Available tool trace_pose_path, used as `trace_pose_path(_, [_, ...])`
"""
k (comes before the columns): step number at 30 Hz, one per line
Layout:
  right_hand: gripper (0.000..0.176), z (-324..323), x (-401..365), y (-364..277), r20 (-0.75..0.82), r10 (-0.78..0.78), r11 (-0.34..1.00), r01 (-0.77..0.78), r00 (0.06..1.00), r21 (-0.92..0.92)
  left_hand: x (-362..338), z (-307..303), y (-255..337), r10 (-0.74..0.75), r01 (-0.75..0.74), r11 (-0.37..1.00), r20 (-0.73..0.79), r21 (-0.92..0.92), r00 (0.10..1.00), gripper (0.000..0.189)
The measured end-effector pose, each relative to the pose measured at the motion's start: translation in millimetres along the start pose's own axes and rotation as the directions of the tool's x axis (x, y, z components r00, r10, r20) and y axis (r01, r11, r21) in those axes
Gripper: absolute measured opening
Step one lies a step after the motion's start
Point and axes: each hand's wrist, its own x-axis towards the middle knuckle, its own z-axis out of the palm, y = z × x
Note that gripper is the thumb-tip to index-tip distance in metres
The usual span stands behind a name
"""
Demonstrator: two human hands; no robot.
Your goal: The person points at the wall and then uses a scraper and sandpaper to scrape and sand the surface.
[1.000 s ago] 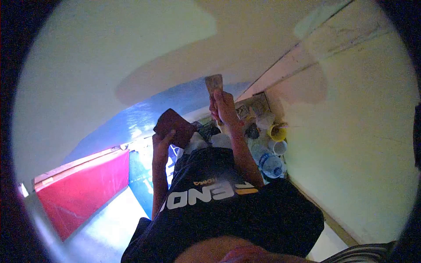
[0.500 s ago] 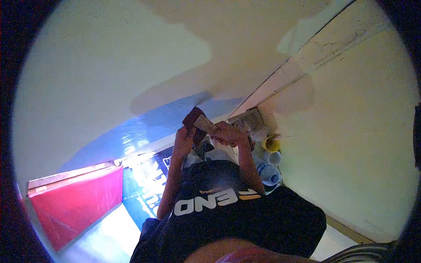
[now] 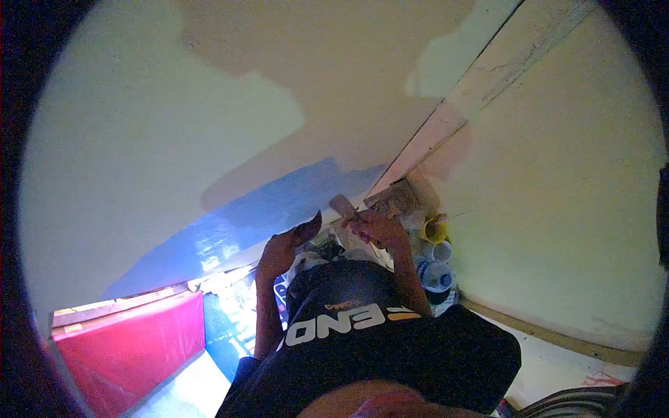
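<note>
My left hand (image 3: 279,252) is closed around a dark, thin, curved piece (image 3: 309,230) whose tip points up; it looks like a dark pad or cloth, too dim to name. To its right, my right hand (image 3: 376,228) grips a short, flat, light-brown piece (image 3: 342,205) that sticks out up and to the left. The two pieces are apart, with a small gap between them. Both hands are in front of my dark shirt (image 3: 355,279), close to the wall's lower edge.
A blue painted patch (image 3: 244,216) covers the lower pale wall (image 3: 174,139). On the right are a grey-brown block (image 3: 394,198), a yellow cup (image 3: 433,228), a clear cup (image 3: 437,251) and a plastic bottle (image 3: 435,277). A red panel (image 3: 132,348) is at the lower left.
My hands have moved apart. The light-brown piece, earlier against the dark one, is now separate from it. My left hand has moved down and left, and the view has shifted slightly.
</note>
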Motion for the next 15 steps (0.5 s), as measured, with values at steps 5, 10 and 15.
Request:
trace_pose_path(5, [0.048, 16.6, -19.1, -30.8, -0.226, -0.018, 0.984, 0.057, 0.974, 0.167, -9.9, -9.1, -5.9, -0.19, 0.187, 0.982, 0.191, 0.032, 0.963, 0.05])
trace_pose_path(10, [0.065, 53.2, -0.9, -31.2, -0.586, -0.26, 0.898, 0.416, 0.767, 0.145, -10.0, 14.2, -15.8, 0.0, 0.025, 0.985, 0.139, -0.173, 0.99, 0.044])
trace_pose_path(15, [0.069, 87.9, 25.7, -58.6, -0.763, -0.27, 0.865, 0.495, 0.587, 0.074, -25.5, 15.6, -38.0, 0.045, -0.037, 0.997, 0.146, -0.062, 0.988, 0.04])
